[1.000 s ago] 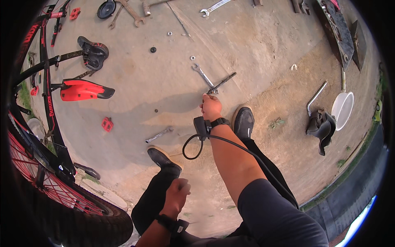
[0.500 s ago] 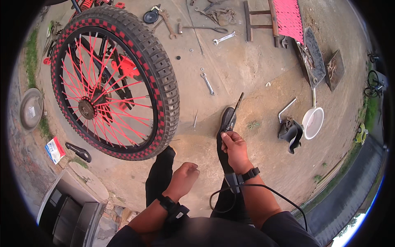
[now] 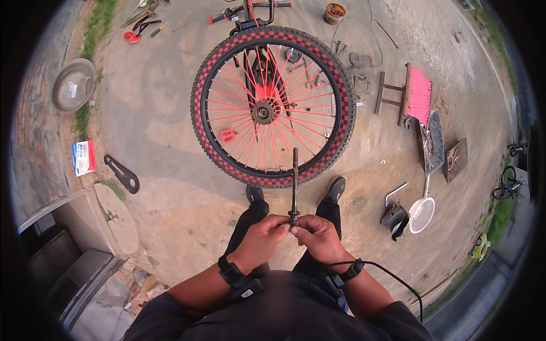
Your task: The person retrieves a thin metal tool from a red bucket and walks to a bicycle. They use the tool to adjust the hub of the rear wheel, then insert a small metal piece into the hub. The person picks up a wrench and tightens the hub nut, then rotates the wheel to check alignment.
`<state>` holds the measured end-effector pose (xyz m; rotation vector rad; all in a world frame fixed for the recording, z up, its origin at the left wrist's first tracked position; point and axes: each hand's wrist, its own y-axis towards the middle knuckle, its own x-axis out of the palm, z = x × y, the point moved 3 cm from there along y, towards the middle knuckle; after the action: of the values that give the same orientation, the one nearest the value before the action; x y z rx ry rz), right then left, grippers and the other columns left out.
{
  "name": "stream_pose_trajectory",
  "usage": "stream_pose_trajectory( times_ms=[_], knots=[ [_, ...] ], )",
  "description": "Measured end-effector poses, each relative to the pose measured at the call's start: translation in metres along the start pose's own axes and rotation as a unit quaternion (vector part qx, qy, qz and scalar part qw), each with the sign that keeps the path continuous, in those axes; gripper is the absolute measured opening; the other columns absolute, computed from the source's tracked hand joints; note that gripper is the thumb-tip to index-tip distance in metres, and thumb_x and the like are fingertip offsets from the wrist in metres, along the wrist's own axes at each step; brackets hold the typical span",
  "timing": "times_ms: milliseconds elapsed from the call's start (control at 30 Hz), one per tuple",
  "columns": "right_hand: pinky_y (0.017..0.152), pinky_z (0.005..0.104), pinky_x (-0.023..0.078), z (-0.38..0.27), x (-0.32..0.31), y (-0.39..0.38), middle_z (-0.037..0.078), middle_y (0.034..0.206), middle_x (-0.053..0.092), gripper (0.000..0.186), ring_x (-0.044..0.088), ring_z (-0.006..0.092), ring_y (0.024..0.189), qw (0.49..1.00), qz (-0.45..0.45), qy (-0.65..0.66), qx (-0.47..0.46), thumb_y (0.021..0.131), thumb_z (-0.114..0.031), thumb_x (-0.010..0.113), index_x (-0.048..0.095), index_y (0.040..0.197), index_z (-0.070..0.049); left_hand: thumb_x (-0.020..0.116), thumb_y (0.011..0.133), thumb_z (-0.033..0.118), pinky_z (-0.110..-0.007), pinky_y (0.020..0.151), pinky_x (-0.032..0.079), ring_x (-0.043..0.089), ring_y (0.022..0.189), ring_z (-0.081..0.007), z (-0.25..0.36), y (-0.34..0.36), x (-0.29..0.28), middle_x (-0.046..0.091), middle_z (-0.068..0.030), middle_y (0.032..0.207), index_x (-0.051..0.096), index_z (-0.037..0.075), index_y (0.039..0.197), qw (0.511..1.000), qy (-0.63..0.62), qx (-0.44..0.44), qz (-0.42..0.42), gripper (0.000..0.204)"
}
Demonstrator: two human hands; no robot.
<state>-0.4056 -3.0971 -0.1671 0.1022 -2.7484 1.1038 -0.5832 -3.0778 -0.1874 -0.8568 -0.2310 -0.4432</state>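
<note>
A dark wheel axle (image 3: 295,176) stands nearly upright in front of me, its long rod pointing away and a collar near the lower end. My left hand (image 3: 259,241) pinches that lower end from the left, thumb and fingers closed. From the other side my right hand (image 3: 321,238) grips the same end, its fingertips meeting the left ones. Small parts between the fingertips are partly hidden. Just beyond my hands is a bicycle wheel (image 3: 263,112) with red spokes and a red-and-black checked tyre; the axle's tip overlaps its lower rim in view.
Handlebars (image 3: 250,8) lie beyond the wheel. At right are a pink-webbed stool (image 3: 419,94), a metal tool tray (image 3: 433,142) and a white basin (image 3: 421,216). A black chain guard (image 3: 121,173), a box (image 3: 84,158) and a metal bowl (image 3: 74,85) lie at left.
My left hand has come over to the axle and closed on its lower end beside my right. The axle has turned more upright. My view has shifted, bringing the wheel to the middle.
</note>
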Motion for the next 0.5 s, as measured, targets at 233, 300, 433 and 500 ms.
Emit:
stream_pose_trajectory(
  times_ms=[233, 300, 433, 500],
  knots=[
    [0.062, 0.0231, 0.048, -0.021, 0.07, 0.025, -0.001, 0.084, 0.064, 0.015, 0.056, 0.0053, 0.07, 0.998, -0.065, -0.016, -0.005, 0.101, -0.015, 0.069, 0.069, 0.106, -0.001, 0.06, 0.106, 0.012, -0.029, 0.096, 0.051, 0.063, 0.106, -0.0118, 0.017, -0.029, -0.056, 0.069, -0.0046, 0.113, 0.064, -0.002, 0.126, 0.986, -0.158, -0.002, 0.059, 0.025],
    [0.061, 0.0229, 0.048, -0.023, 0.075, 0.028, -0.001, 0.085, 0.064, 0.016, 0.056, 0.005, 0.07, 0.997, -0.071, -0.016, 0.009, 0.101, -0.016, 0.07, 0.069, 0.107, -0.001, 0.061, 0.105, 0.013, -0.03, 0.097, 0.052, 0.064, 0.107, -0.0133, 0.026, -0.031, -0.057, 0.069, -0.0061, 0.115, 0.064, -0.002, 0.126, 0.976, -0.205, -0.006, 0.07, 0.026],
    [0.063, 0.0247, 0.049, -0.029, 0.071, 0.038, 0.0, 0.085, 0.065, 0.018, 0.057, 0.0064, 0.071, 0.996, -0.088, -0.021, 0.012, 0.099, -0.016, 0.071, 0.07, 0.108, -0.001, 0.062, 0.104, 0.012, -0.034, 0.097, 0.053, 0.066, 0.107, -0.017, 0.028, -0.028, -0.051, 0.069, -0.0076, 0.117, 0.064, 0.0, 0.127, 0.957, -0.275, -0.003, 0.093, 0.026],
    [0.065, 0.0264, 0.05, -0.037, 0.064, 0.044, 0.002, 0.085, 0.066, 0.018, 0.059, 0.0081, 0.072, 0.995, -0.092, -0.039, -0.008, 0.099, -0.015, 0.071, 0.071, 0.108, 0.0, 0.062, 0.104, 0.011, -0.035, 0.097, 0.054, 0.066, 0.106, -0.0173, 0.034, -0.022, -0.045, 0.069, -0.0075, 0.117, 0.064, 0.0, 0.126, 0.953, -0.286, -0.003, 0.103, 0.025]
  ],
)
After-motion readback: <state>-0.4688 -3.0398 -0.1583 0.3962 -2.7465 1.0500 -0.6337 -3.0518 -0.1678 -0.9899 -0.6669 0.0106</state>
